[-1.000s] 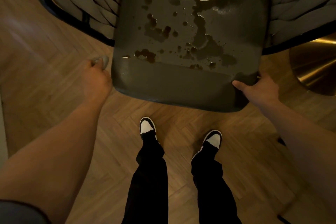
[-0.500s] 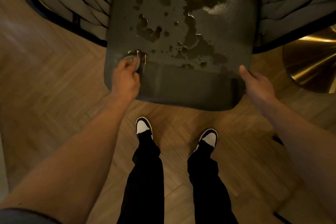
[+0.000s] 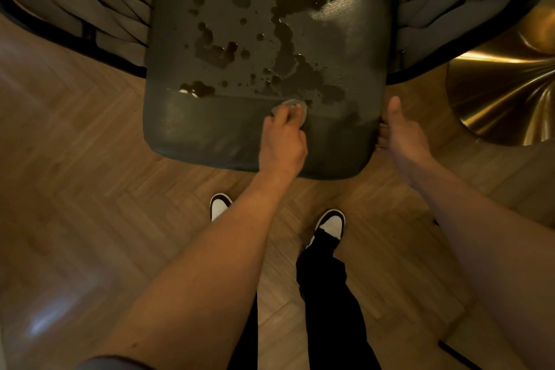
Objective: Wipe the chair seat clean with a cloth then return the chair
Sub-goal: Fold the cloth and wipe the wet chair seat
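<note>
The chair seat (image 3: 345, 48) fills the upper centre of the frame, dark and glossy, its front edge running left to right just above your shoes. The spill (image 3: 288, 48) spreads over it from the top centre down toward the front seam, its longest run slanting from upper centre to lower right, with loose blots off to the left. Your left hand (image 3: 282, 141) sits at the front of the seat, fingers curled round the small grey cloth (image 3: 289, 109) and pressing it at the seam, so nearly all the mess lies above and to both sides of those fingers. Your right hand (image 3: 401, 129) braces the seat's right edge, thumb raised, fingers tucked under the rim and mostly hidden.
</note>
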